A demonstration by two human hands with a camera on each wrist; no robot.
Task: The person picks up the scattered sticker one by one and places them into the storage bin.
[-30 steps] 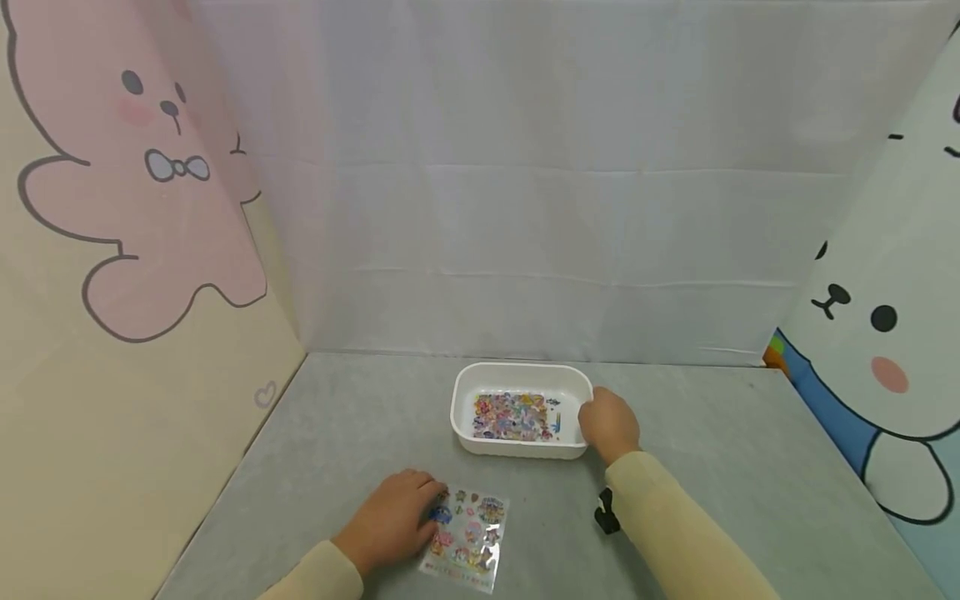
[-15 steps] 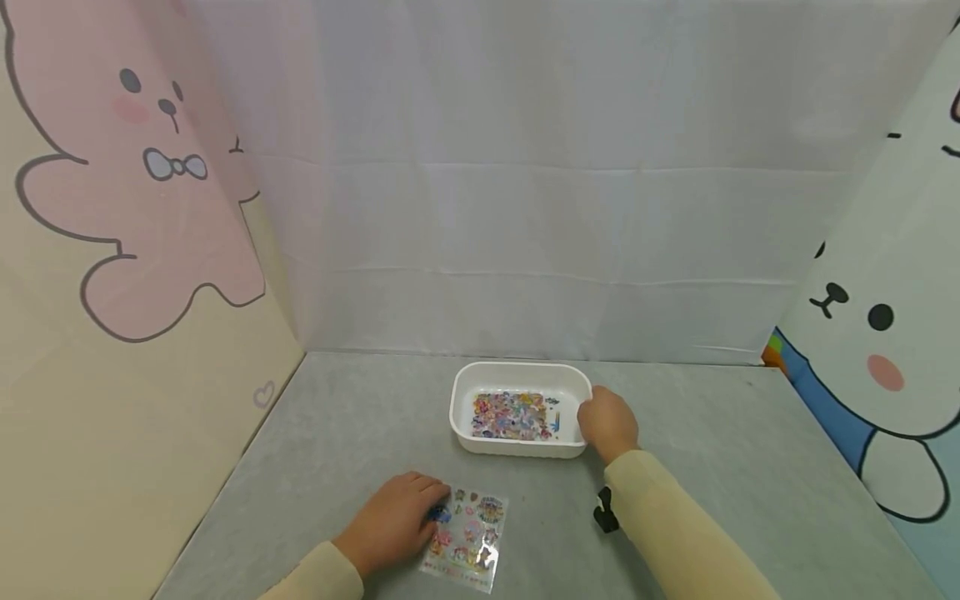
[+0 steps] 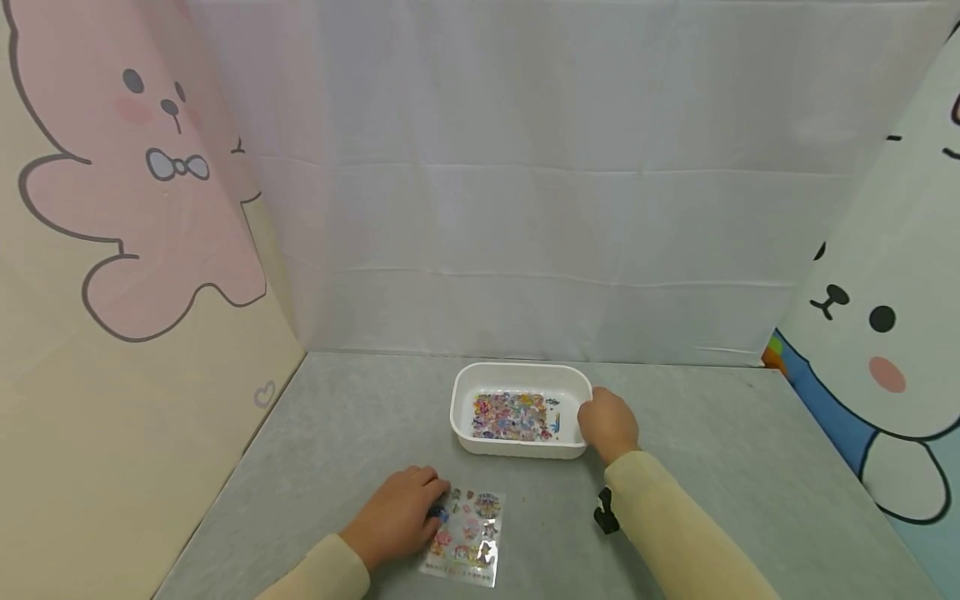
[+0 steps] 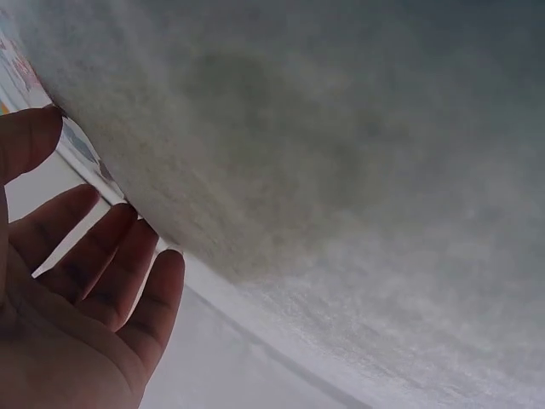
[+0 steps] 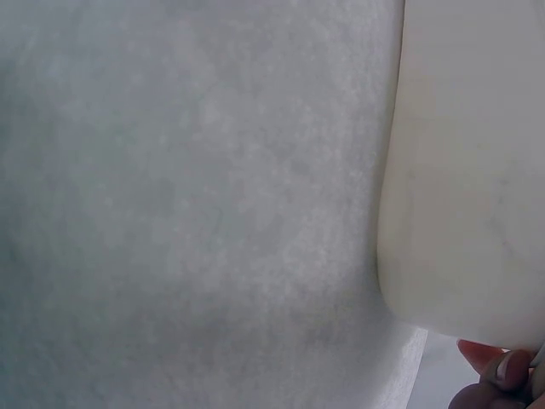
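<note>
A clear sheet of cartoon stickers lies on the grey table in front of me. My left hand rests at its left edge, fingertips and thumb on the sheet. In the left wrist view the fingers of the left hand are spread and only lightly bent, with a strip of the sheet near the thumb. Farther back stands a white plastic tray, holding a pile of colourful sticker sheets. My right hand grips the tray's right end. The right wrist view shows the tray's outer wall and bent fingertips at its end.
The grey table ends at a white curtain behind the tray. Cartoon-printed panels stand at the left and the right. A small black item shows under the right sleeve.
The left hand and the sticker sheet have shifted very slightly, the sheet turning a little. My right hand and the tray stay in place.
</note>
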